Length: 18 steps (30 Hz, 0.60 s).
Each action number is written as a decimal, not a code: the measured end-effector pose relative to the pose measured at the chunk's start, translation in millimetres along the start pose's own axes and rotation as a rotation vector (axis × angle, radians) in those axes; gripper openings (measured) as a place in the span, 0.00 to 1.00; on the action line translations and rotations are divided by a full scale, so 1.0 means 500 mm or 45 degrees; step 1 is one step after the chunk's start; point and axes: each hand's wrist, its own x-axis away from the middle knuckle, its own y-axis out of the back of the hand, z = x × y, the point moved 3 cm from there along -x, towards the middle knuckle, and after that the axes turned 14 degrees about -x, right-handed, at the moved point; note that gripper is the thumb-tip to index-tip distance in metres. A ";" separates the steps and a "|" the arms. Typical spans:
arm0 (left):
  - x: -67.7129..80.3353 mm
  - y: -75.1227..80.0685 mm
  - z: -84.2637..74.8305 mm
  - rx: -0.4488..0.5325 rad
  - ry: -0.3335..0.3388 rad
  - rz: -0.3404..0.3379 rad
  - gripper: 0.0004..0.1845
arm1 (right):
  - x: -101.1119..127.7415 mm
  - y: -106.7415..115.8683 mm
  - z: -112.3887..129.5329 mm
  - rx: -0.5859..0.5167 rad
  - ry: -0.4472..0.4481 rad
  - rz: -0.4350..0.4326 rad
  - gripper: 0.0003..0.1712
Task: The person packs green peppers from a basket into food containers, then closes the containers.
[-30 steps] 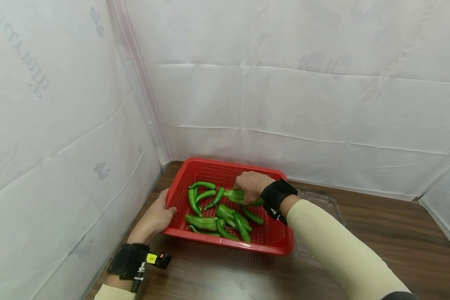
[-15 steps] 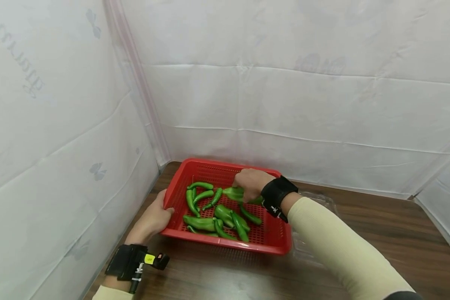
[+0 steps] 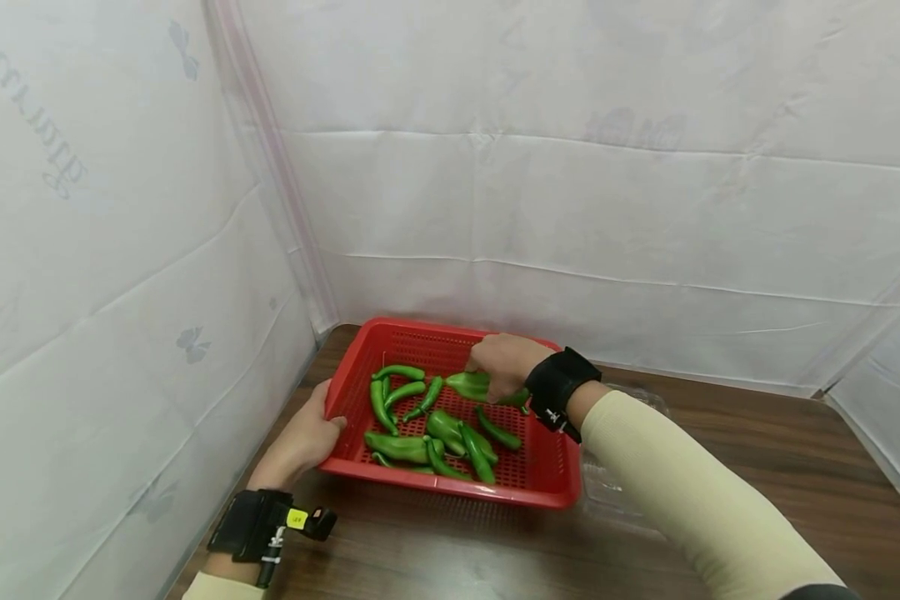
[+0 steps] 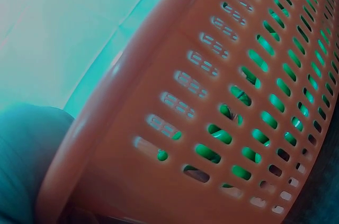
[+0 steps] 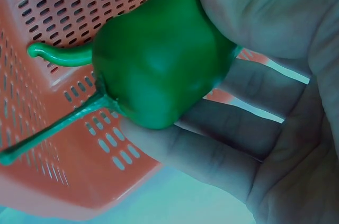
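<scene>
My right hand (image 3: 504,363) grips a green pepper (image 3: 474,387) between thumb and curled fingers (image 5: 212,152), just above the basket (image 3: 540,483) near its far edge. My left hand (image 3: 300,442) clasps the basket's near-left corner, thumb over the rim. More peppers (image 3: 420,433) lie in the basket, which sits at the table's (image 3: 757,467) far-left corner, beside a clear tray (image 3: 615,500).

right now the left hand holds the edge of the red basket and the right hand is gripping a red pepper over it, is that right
Not quite: the pepper in the right hand is green, not red, as the right wrist view shows plainly. The rest stands: the left hand holds the edge of the red basket, and the right hand grips its pepper over it.
</scene>
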 end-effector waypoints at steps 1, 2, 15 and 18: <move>-0.001 0.000 0.000 0.000 0.000 0.000 0.37 | 0.001 0.002 0.000 0.003 0.002 0.000 0.14; -0.002 0.001 0.000 0.001 -0.003 0.000 0.37 | 0.003 0.004 0.000 0.006 0.005 -0.002 0.14; -0.006 0.007 0.006 -0.010 -0.013 0.016 0.38 | 0.004 0.015 0.003 0.019 0.062 -0.015 0.08; -0.008 0.008 0.006 -0.010 -0.006 0.012 0.38 | 0.004 0.018 0.003 0.030 0.054 -0.016 0.07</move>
